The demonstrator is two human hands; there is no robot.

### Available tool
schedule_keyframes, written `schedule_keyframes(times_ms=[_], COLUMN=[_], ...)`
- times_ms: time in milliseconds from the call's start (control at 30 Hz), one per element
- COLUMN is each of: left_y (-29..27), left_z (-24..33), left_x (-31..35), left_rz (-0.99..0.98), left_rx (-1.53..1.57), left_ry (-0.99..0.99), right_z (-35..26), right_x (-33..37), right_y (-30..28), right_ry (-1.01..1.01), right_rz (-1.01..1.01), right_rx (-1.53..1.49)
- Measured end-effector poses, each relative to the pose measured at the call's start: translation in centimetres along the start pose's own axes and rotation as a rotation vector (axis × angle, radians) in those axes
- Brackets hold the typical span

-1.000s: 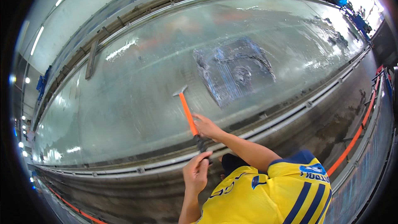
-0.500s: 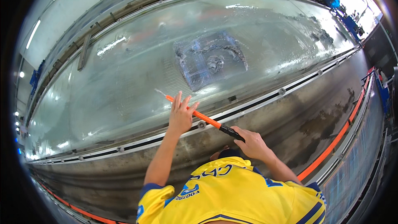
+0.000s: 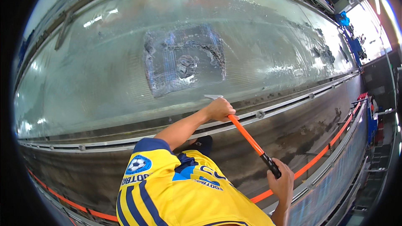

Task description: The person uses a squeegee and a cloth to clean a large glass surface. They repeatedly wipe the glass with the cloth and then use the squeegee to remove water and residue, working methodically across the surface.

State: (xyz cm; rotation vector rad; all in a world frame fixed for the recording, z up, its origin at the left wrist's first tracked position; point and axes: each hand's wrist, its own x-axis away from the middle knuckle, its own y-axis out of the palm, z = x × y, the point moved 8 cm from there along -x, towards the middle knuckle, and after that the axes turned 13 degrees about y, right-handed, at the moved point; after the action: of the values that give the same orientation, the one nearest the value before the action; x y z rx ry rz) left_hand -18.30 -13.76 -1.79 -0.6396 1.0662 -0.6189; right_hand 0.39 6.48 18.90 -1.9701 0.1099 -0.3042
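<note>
My left hand (image 3: 220, 109) is closed round the orange shaft of a long-handled tool (image 3: 248, 137), close to its small pale blade-like head (image 3: 213, 96). That head hangs over the near edge of a wide, wet, pale-green surface (image 3: 109, 58). At the other end, my right hand (image 3: 282, 178) grips the black handle. The shaft slopes down to the right between my hands. Beyond the head lies a wet, dark, roughly square patch (image 3: 171, 65) like soaked cloth, with blue streaks and a grey lump (image 3: 186, 65) on it. I cannot make out its exact material.
A metal rail (image 3: 259, 114) with round fittings borders the wet surface. Below it runs a brown, stained strip (image 3: 322, 132). An orange bar (image 3: 305, 167) and a striped panel (image 3: 322, 199) stand at the right. Dark residue (image 3: 324, 54) lies toward the far right.
My view has shifted right. My left hand has gone from fingers spread against the shaft to closed round it, nearer the head. My right hand has moved right and down with the handle.
</note>
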Motion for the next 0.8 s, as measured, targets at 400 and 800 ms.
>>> schedule_keyframes(times_ms=[400,800], left_y=[5.9,3.9], left_z=[-8.9,-15.0], left_x=[-5.0,-6.3], left_rz=[0.110,0.263], left_rx=[0.037,-0.075], left_ry=[-0.372,-0.426], right_z=[8.0,1.8], right_x=[-18.1,-25.7], right_y=[-2.6,-3.1], right_ry=[0.605,0.651], right_rz=[-0.749,-0.923], right_rx=[-0.654,-0.452])
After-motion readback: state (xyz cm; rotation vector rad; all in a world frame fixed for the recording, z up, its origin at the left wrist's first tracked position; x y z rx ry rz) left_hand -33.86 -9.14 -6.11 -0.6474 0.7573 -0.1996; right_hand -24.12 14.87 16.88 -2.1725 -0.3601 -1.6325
